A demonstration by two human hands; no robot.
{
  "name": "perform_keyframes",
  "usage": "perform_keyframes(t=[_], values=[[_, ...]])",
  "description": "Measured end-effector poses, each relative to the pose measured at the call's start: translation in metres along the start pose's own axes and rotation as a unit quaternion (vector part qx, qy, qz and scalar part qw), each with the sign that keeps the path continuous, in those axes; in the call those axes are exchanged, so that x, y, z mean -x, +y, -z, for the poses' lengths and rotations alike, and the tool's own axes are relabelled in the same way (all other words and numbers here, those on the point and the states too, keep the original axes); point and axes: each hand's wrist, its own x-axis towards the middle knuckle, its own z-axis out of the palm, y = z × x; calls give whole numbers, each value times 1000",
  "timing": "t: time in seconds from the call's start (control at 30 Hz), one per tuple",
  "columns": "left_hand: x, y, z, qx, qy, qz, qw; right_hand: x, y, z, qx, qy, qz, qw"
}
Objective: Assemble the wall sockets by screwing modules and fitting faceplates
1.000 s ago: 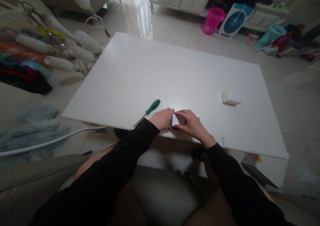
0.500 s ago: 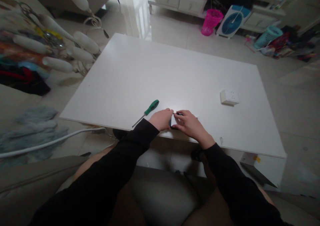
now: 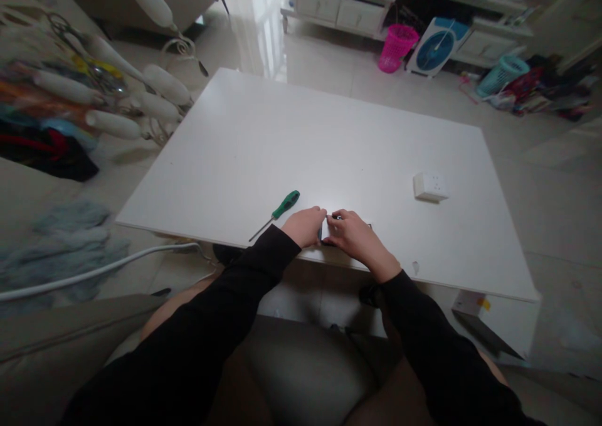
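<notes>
A small flat rectangular thing, white on top with dark edges [image 3: 325, 230], lies at the near edge of the white table [image 3: 301, 137]. My left hand [image 3: 306, 226] closes on its left end, fingers pressed together. From the right, my right hand [image 3: 353, 236] reaches over it, thumb and fingers bent around the white part. A dark corner shows beyond the right hand; most of the thing is hidden, so its kind cannot be told. Left of my left hand lies a screwdriver [image 3: 285, 205] with a green and black handle, its shaft pointing toward me.
A white socket block [image 3: 430, 187] stands on the table's right side. A small pale scrap [image 3: 415, 267] lies near the front edge. To the left are a lamp with white shades [image 3: 167, 86] and a white cable [image 3: 117, 263]. A pink basket [image 3: 397, 46] and a fan [image 3: 433, 48] stand beyond.
The view has shifted very slightly. My right hand has turned a little on the flat thing, and a bit more of its far right corner shows. The left hand stays put.
</notes>
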Motion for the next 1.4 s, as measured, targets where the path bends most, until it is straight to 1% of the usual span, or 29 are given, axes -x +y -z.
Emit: perform_keyframes(t=[0.27, 0.37, 0.53, 0.6, 0.7, 0.8, 0.9, 1.03, 1.13, 1.2, 1.27, 1.33, 1.4], values=[[2, 2, 3, 2, -1, 2, 1000, 6, 10, -6, -92, 51, -14, 994], [2, 2, 3, -1, 0, 4, 1000, 6, 9, -8, -98, 60, -20, 993], [2, 2, 2, 1, 3, 5, 1000, 4, 8, -9, -99, 59, -38, 993], [1, 1, 2, 5, 0, 5, 1000, 4, 14, -6, -123, 57, -28, 990], [-1, -1, 2, 15, -9, 4, 1000, 7, 28, -1, -140, 52, -10, 989], [-3, -2, 3, 21, -14, 3, 1000, 11, 41, -1, -128, 50, -36, 990], [-4, -3, 2, 19, -11, 3, 1000, 13, 44, -6, -121, 44, -64, 990], [-2, -2, 2, 13, -11, 2, 1000, 15, 50, -3, -122, 53, -47, 990], [1, 0, 3, 6, -16, 4, 1000, 19, 68, 6, -122, 65, -55, 989], [2, 2, 4, 0, -18, 3, 1000, 23, 81, 8, -97, 40, -77, 991], [2, 3, 4, -4, -18, 3, 1000, 29, 90, 6, -86, -7, -80, 993], [3, 4, 4, -6, -19, 4, 1000, 34, 91, 1, -72, -41, -80, 993], [2, 4, 4, -11, -18, 4, 1000, 39, 88, -4, -40, -51, -84, 994]])
